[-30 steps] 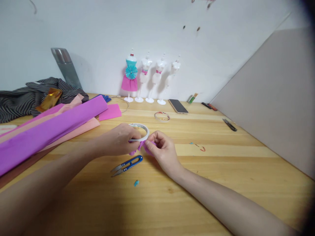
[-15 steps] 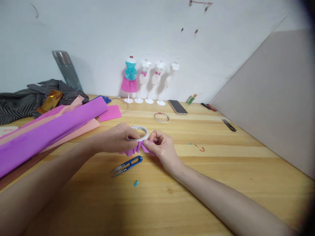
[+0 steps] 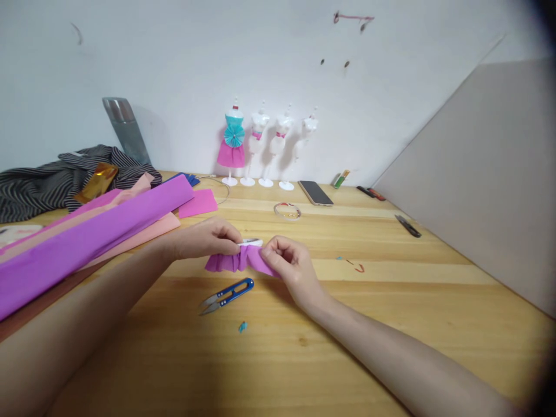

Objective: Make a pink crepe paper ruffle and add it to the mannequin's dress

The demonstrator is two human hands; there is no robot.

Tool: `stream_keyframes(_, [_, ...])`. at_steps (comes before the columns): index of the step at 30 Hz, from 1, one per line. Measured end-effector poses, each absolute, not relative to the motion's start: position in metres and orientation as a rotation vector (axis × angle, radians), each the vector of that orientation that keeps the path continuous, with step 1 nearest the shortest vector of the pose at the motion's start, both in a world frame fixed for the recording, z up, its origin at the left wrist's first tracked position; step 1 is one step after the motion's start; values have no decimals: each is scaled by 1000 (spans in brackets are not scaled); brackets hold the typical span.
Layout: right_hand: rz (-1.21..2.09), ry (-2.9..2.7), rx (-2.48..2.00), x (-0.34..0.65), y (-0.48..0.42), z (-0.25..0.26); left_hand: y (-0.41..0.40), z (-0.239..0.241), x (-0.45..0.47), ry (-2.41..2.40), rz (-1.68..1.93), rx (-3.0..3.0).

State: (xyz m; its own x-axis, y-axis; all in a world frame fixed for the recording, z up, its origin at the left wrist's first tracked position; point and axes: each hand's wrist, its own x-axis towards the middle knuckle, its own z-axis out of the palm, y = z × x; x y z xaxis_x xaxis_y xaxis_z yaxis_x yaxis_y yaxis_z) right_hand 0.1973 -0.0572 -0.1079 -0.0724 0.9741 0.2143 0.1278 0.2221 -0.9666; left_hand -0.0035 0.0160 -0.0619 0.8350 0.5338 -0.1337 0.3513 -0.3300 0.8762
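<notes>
Between my hands hangs a strip of purple crepe paper [image 3: 243,259], gathered into pleats along its upper edge. My left hand [image 3: 212,236] is closed, pinching that edge near the middle. The fingers of my right hand [image 3: 289,263] are closed on the strip's right end. A white roll of tape [image 3: 252,241] shows edge-on just behind the paper, between the hands; most of it is hidden. Below the strip, blue thread snips [image 3: 228,295] lie on the table, with a small teal scrap [image 3: 242,327] nearer to me.
Rolled purple and peach crepe paper [image 3: 108,231] covers the left side, by a striped cloth [image 3: 35,182] and a bottle [image 3: 125,128]. Several small mannequins [image 3: 234,136] stand at the wall. A phone [image 3: 315,193], a clear ring [image 3: 287,211] and a black cutter [image 3: 408,226] lie beyond my hands.
The tape roll has tipped from an open ring view to nearly edge-on. The pleated paper has been raised and spread, so more of it shows between my hands. The camera view has shifted slightly.
</notes>
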Motion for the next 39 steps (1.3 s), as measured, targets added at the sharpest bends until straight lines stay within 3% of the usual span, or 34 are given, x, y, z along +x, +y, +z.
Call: stream_keyframes(39, [1049, -1413, -1153, 193, -58, -110, 14, -73, 1, 687, 238, 1885])
